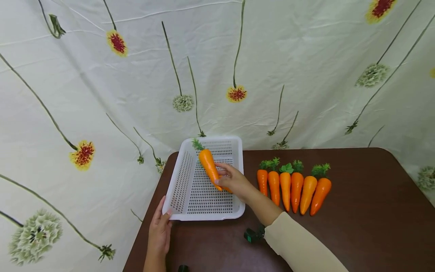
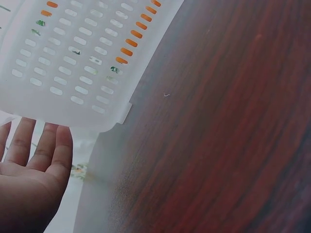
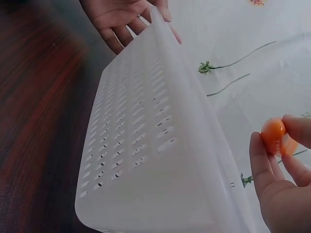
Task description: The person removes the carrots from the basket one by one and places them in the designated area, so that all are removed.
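My right hand [image 1: 234,183] pinches an orange carrot [image 1: 209,166] with a green leafy top near its pointed end, over the white basket [image 1: 238,216]. In the right wrist view the carrot's tip [image 3: 274,133] shows between thumb and fingers. More orange [image 1: 227,187] peeks out under this hand; I cannot tell whether it is held or lies in the basket. At the basket's near left corner, my left hand [image 1: 161,228] grips the rim, thumb on top and fingers beneath. The left wrist view shows those fingers [image 2: 43,148] against the basket's underside.
Several carrots [image 1: 296,185] lie in a row on the dark brown table [image 1: 367,211], right of the basket, leafy ends away from me. A flower-printed white cloth [image 1: 210,68] hangs behind the table. A small black and green object [image 1: 251,235] shows by the right wrist.
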Demonstrator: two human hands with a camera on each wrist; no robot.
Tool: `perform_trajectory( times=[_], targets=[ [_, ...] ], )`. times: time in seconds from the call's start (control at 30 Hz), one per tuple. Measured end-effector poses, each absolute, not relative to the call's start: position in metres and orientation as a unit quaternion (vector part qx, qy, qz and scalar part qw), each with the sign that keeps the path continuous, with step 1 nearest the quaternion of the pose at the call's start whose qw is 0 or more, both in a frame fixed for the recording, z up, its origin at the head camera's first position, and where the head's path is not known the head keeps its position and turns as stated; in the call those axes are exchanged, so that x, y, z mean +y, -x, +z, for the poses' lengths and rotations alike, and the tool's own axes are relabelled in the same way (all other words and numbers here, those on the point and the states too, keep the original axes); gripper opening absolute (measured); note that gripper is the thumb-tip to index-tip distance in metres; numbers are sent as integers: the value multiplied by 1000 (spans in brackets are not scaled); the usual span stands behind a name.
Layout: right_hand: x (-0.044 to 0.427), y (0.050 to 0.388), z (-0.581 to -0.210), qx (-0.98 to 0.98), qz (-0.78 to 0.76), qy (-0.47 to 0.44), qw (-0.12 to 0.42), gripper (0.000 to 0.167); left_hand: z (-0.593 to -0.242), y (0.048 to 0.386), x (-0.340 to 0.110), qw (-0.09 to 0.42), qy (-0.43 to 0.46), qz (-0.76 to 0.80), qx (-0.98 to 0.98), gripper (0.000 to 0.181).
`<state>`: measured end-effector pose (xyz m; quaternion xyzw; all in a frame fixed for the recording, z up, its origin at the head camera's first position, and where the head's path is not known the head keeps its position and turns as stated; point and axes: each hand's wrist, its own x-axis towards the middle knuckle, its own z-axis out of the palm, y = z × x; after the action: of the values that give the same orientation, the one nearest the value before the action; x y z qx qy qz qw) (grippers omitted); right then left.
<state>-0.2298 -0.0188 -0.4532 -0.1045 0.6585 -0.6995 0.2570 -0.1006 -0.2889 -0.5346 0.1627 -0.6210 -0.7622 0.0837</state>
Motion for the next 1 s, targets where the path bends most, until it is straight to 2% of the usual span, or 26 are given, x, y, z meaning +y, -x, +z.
perform_trajectory(
  times=[0.5, 1.0],
  targets=[
    [8, 215, -459, 691, -694, 76, 189, 60, -532, 101, -288, 83, -171, -766, -614, 58],
    [44, 193, -474, 663, -724, 47, 185, 62, -534, 100, -288, 84, -165, -770, -611, 57]
  ],
)
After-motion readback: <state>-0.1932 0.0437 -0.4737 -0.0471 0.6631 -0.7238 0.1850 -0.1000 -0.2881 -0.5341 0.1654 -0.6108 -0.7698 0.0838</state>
